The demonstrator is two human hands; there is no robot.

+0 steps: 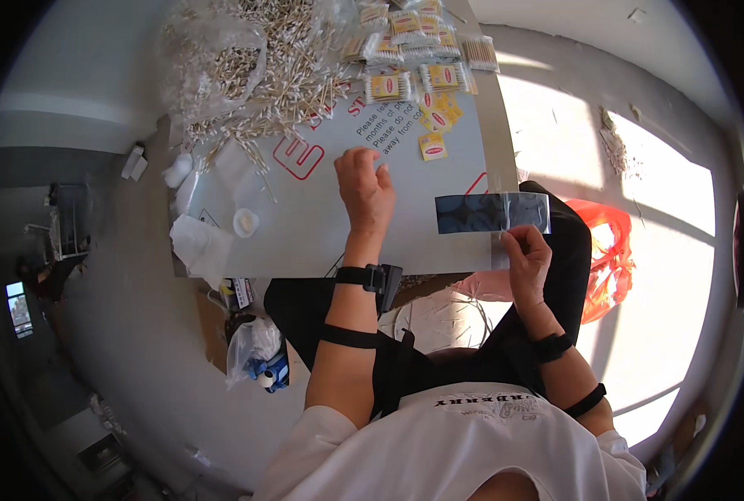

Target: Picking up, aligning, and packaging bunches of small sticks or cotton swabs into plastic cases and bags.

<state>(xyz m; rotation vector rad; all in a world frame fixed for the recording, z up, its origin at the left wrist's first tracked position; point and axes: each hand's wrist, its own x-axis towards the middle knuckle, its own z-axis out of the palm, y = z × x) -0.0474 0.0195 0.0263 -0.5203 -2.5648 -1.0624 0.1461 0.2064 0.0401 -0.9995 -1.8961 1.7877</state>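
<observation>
My left hand (365, 190) rests palm down on a pale plastic-covered work surface (305, 225), fingers loosely curled, holding nothing that I can see. My right hand (526, 255) pinches the lower right edge of a clear rectangular plastic sleeve (490, 212) that looks dark against my lap. A big heap of loose cotton swabs (259, 71) lies at the far left of the surface. Small filled swab packets with yellow labels (418, 54) are stacked at the far edge, and loose yellow labels (434, 125) lie just in front of them.
A small white round lid (245, 222) and crumpled white tissue (201, 242) sit at the surface's left end. An orange plastic bag (610, 250) lies on the floor to my right. A clear bag with a blue item (259, 351) is on the floor at my left.
</observation>
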